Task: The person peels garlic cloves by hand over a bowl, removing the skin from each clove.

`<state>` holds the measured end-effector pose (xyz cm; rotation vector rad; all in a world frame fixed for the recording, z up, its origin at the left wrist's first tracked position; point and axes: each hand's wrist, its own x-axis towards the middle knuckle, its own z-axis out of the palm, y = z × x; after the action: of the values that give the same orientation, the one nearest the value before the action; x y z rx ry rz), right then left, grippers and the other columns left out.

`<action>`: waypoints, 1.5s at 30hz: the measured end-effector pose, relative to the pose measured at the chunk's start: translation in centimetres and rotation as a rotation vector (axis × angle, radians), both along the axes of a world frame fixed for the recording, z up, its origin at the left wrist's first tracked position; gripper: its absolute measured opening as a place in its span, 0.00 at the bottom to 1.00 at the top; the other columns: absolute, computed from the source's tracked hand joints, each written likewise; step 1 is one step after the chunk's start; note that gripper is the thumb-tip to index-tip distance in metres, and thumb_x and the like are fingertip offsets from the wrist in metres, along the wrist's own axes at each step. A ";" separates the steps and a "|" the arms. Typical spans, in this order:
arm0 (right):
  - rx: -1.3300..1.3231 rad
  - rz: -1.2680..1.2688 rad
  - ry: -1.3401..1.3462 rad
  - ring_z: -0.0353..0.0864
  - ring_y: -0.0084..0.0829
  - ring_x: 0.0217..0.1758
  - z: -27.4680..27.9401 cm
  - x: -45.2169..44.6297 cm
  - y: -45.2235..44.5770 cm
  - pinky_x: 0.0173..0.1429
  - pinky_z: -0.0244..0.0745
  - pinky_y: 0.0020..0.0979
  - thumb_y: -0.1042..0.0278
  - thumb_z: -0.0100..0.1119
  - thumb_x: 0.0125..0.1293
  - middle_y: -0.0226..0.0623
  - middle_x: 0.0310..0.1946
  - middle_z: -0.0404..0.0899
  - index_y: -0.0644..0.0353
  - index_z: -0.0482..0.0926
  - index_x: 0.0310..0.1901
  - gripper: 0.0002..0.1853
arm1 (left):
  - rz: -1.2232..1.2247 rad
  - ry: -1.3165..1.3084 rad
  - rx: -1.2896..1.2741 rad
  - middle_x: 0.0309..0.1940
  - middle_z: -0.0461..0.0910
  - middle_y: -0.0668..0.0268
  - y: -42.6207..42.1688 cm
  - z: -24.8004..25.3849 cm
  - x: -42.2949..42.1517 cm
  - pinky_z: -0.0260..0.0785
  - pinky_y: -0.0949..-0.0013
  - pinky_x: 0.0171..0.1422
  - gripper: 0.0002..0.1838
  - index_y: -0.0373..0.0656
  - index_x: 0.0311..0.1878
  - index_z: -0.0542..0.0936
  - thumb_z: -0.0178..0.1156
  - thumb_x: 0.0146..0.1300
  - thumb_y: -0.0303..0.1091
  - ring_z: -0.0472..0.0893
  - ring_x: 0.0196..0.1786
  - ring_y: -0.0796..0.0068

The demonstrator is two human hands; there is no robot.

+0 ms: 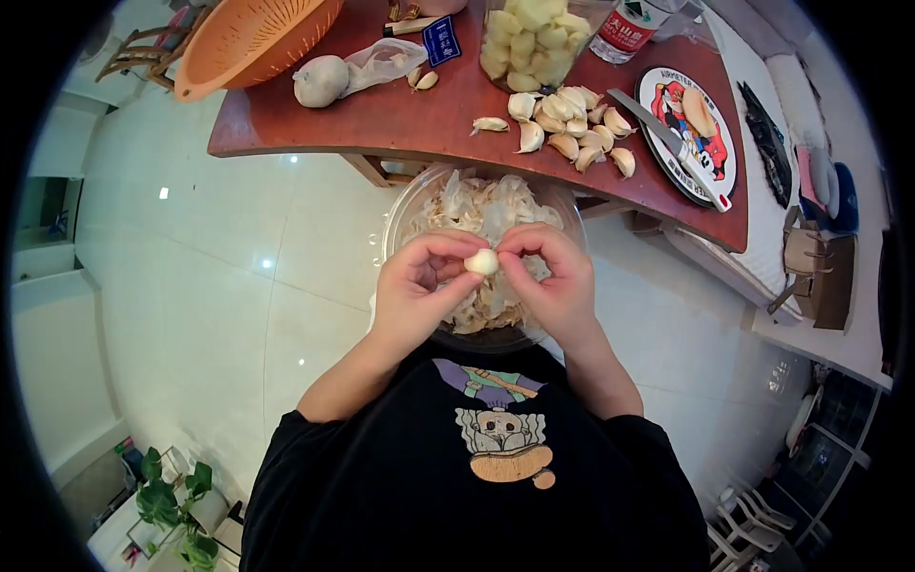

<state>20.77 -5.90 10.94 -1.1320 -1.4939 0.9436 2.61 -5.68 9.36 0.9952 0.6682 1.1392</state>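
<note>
Between my two hands is a pale, peeled-looking garlic clove [483,262]. My left hand [425,281] pinches it between thumb and fingers. At its right side, my right hand [550,276] has thumb and forefinger pressed together; whether they hold a bit of skin is too small to tell. Right below both hands stands a clear bowl [391,221] full of papery garlic skins [505,205]. Unpeeled garlic cloves [572,119] lie heaped near the table's front edge. Behind them a clear container holds peeled cloves [534,43].
On the red-brown table [276,129] are an orange colander [253,43], a whole garlic bulb [321,81] by a mesh bag [386,65], and a bottle [629,29]. A knife [672,143] lies across a patterned plate [658,91] at right, blade toward the cloves.
</note>
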 end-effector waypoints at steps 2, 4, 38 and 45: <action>-0.021 -0.007 -0.037 0.82 0.32 0.42 0.6 0.2 -0.2 0.47 0.75 0.28 0.83 0.62 0.58 0.39 0.38 0.82 0.64 0.80 0.39 0.07 | -0.018 -0.029 -0.079 0.54 0.76 0.53 0.2 -0.1 -0.2 0.76 0.66 0.59 0.14 0.34 0.49 0.74 0.63 0.61 0.17 0.79 0.56 0.68; 0.018 0.003 -0.069 0.81 0.31 0.43 1.0 0.2 -0.1 0.48 0.74 0.28 0.84 0.60 0.59 0.39 0.39 0.81 0.65 0.80 0.39 0.08 | -0.020 -0.015 -0.156 0.54 0.77 0.54 0.3 -0.1 -0.3 0.76 0.66 0.58 0.14 0.34 0.49 0.74 0.63 0.61 0.18 0.80 0.54 0.69; 0.217 -0.015 -0.248 0.81 0.31 0.33 4.5 0.0 0.8 0.38 0.75 0.29 0.80 0.65 0.56 0.38 0.33 0.81 0.64 0.80 0.37 0.07 | -0.106 -0.124 -0.124 0.51 0.77 0.62 1.3 3.1 -0.3 0.74 0.70 0.61 0.14 0.36 0.51 0.75 0.63 0.62 0.18 0.80 0.54 0.74; 0.417 -0.013 -0.412 0.80 0.38 0.37 5.1 -0.2 0.7 0.40 0.75 0.33 0.77 0.70 0.51 0.38 0.35 0.81 0.61 0.81 0.37 0.10 | -0.018 -0.105 0.042 0.50 0.77 0.62 1.2 2.4 0.0 0.74 0.71 0.59 0.14 0.37 0.49 0.75 0.64 0.61 0.18 0.79 0.53 0.75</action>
<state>20.59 -5.21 16.00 -1.0593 -1.9015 0.3663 2.65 -4.50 11.78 0.9679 0.5525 1.1850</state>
